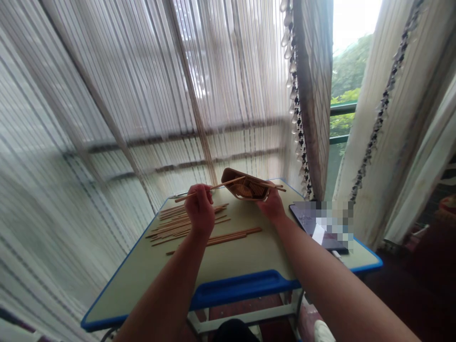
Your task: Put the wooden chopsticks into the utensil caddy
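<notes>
My left hand is closed around a wooden chopstick, whose far end reaches over the mouth of a brown slatted holder. My right hand grips that holder from its right side, tilted above the desk with its opening toward me. A few chopsticks stick out past the holder's right edge. Under and beside my left hand, several loose chopsticks lie spread on the desk. Closer to me, a small group of chopsticks lies roughly parallel. My right fingers are partly hidden behind the holder.
The pale desk has a blue rim and a blue tray edge at the front. On its right lies a dark tablet with a white plug beside it. Sheer curtains hang just behind the desk.
</notes>
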A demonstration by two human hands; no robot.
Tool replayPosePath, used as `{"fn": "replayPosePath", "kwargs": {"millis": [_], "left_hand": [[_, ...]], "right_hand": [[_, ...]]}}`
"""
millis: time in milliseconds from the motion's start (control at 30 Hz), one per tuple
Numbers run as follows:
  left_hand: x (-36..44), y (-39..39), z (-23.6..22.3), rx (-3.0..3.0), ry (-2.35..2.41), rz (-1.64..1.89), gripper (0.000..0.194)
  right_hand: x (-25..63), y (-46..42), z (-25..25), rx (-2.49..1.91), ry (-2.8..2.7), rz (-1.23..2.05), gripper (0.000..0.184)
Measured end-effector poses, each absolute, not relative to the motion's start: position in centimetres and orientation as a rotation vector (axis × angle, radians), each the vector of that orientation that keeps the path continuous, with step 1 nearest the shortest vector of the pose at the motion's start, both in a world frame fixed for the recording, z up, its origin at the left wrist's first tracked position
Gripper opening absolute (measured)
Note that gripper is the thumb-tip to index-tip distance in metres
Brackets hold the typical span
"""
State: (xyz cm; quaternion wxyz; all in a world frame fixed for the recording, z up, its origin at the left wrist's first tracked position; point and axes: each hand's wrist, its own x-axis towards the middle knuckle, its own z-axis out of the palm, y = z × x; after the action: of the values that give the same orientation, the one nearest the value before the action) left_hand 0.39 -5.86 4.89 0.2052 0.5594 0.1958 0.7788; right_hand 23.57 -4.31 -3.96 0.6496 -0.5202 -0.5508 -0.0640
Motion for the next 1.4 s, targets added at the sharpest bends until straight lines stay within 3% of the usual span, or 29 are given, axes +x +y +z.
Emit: {"fn": "replayPosePath", "kwargs": {"millis": [600, 900, 1400], "left_hand": [[0.4, -5.5, 5.0, 1.554, 0.589, 2.136, 0.043], [1.2, -5.2, 3.9, 1.854, 0.483, 1.736, 0.037], [1.2, -5.3, 4.3, 1.853, 0.428, 1.675, 0.041]], "right_hand": [[23.2, -4.8, -3.5, -1.18, -1.273, -0.164, 0.049], [23.4, -4.3, -3.9, -1.181, -1.247, -0.188, 0.053], [23.5, -4.4, -3.8, -1.154, -1.279, -0.266, 0.048]]}}
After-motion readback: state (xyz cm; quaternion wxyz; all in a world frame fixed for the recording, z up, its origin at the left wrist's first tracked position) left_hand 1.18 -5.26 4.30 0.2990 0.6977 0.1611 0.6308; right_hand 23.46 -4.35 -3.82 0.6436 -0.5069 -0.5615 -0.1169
